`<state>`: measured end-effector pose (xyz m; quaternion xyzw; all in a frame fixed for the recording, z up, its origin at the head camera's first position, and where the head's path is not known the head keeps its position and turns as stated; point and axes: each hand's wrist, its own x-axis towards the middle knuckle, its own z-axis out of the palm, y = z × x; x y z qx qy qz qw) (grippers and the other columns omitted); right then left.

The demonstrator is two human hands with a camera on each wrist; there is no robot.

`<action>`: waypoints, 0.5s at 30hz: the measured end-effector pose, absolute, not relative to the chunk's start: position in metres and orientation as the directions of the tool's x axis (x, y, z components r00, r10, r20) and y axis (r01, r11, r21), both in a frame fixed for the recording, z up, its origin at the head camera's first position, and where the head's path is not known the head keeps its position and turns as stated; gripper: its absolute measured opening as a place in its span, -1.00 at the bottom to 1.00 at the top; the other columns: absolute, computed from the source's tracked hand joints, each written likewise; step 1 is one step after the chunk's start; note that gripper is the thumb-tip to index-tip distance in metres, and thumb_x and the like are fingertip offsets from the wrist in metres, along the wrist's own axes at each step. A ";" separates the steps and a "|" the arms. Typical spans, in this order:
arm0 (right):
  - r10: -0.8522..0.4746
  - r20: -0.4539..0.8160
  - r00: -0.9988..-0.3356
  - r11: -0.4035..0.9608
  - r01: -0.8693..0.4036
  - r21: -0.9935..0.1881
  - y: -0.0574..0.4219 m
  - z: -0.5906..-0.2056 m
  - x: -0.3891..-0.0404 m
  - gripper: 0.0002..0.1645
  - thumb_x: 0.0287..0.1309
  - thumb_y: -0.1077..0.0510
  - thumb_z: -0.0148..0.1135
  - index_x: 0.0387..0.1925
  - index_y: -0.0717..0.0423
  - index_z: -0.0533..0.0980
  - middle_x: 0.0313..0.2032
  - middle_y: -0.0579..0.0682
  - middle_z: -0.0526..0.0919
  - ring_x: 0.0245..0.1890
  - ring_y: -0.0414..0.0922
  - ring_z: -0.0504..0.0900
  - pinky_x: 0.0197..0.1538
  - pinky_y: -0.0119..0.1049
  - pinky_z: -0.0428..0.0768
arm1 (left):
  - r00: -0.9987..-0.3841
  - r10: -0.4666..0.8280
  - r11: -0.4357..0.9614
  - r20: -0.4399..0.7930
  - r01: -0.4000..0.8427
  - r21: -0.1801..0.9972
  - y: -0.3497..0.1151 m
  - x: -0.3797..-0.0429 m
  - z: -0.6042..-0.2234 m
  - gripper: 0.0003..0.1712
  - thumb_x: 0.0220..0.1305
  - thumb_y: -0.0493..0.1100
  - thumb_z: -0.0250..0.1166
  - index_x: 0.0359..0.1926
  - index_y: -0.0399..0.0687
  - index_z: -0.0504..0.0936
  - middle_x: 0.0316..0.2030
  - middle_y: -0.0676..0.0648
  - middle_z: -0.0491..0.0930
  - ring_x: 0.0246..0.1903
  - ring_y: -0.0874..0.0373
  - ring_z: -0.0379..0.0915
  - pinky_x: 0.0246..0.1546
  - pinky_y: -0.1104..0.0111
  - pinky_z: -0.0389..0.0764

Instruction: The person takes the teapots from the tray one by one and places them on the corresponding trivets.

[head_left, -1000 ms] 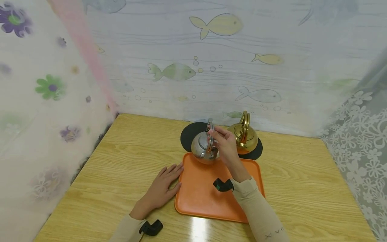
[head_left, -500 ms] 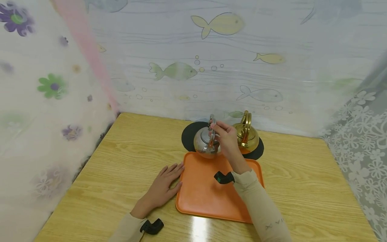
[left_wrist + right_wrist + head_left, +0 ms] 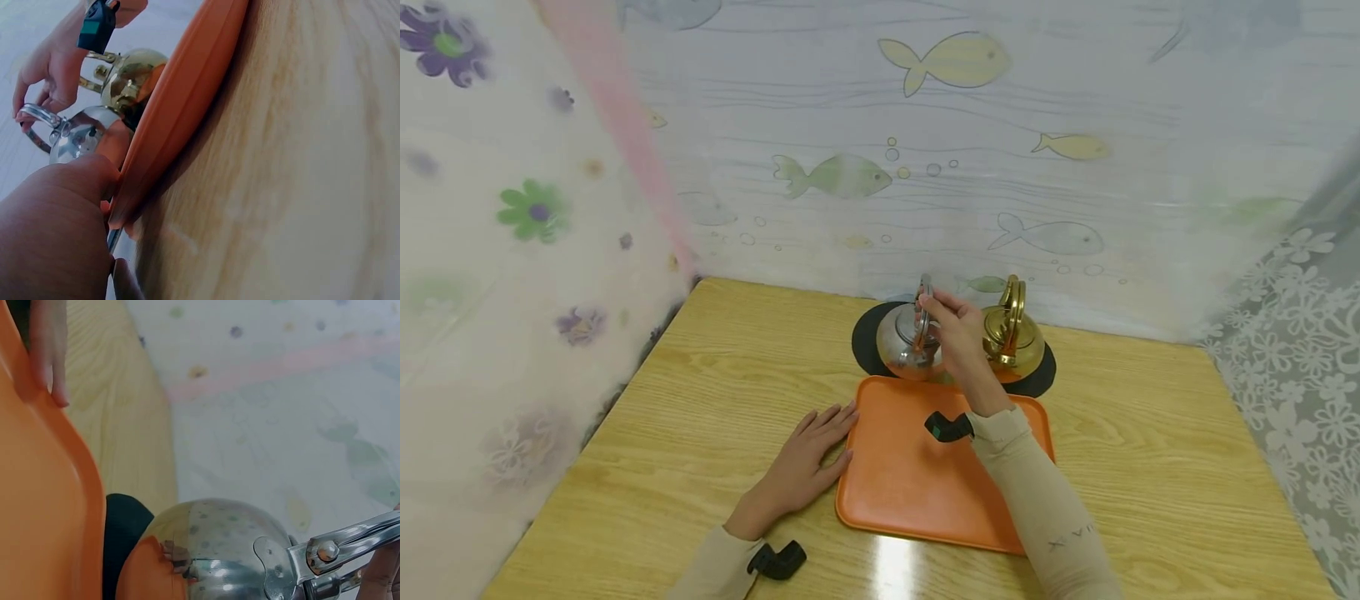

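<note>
A shiny silver kettle [image 3: 902, 346] is over the left black round mat [image 3: 867, 337], behind the orange tray [image 3: 925, 475]. My right hand [image 3: 958, 333] grips its raised handle, fingers curled round the bar; the right wrist view shows the handle's hinge [image 3: 328, 550] and the kettle's round body [image 3: 219, 550] close up. A gold kettle [image 3: 1015, 346] stands just right of that hand on another black mat [image 3: 1037, 379]. My left hand [image 3: 805, 462] lies flat with fingers extended, its fingertips and thumb touching the tray's left edge. Whether the silver kettle's base touches the mat is hard to tell.
The wood-grain table [image 3: 715, 375] ends at a back wall covering [image 3: 820, 108] printed with fish. A floral covering [image 3: 512, 333] rises at the left and a lace curtain [image 3: 1300, 400] at the right.
My right hand has moved the silver kettle backward, from above the tray's back edge to over the left mat. The left hand stays at the tray's edge.
</note>
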<state>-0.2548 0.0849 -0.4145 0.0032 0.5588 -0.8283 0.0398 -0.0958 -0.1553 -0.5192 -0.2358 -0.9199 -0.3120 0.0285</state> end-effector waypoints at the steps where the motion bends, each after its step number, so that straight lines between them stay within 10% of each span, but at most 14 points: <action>1: -0.058 -0.048 -0.997 -0.372 0.066 -0.926 0.084 -0.414 -0.255 -0.53 0.37 0.26 0.26 0.21 0.45 0.51 -0.28 -0.07 0.75 -0.33 -0.23 0.71 -0.21 -0.38 0.73 | -0.887 0.416 0.696 0.198 0.451 0.559 -0.155 -0.096 -0.519 -0.35 0.49 0.00 0.20 0.49 -0.09 0.36 0.51 -0.01 0.26 0.51 -0.07 0.14 0.48 -0.19 0.10; 15: -0.057 -0.003 -0.998 -0.364 0.024 -0.931 0.075 -0.414 -0.268 -0.55 0.36 0.29 0.26 0.18 0.51 0.52 -0.33 -0.08 0.75 -0.35 -0.19 0.72 -0.24 -0.37 0.73 | -0.890 0.417 0.685 0.186 0.442 0.579 -0.155 -0.095 -0.517 -0.35 0.49 -0.01 0.19 0.50 -0.09 0.35 0.51 -0.03 0.25 0.52 -0.08 0.12 0.48 -0.20 0.07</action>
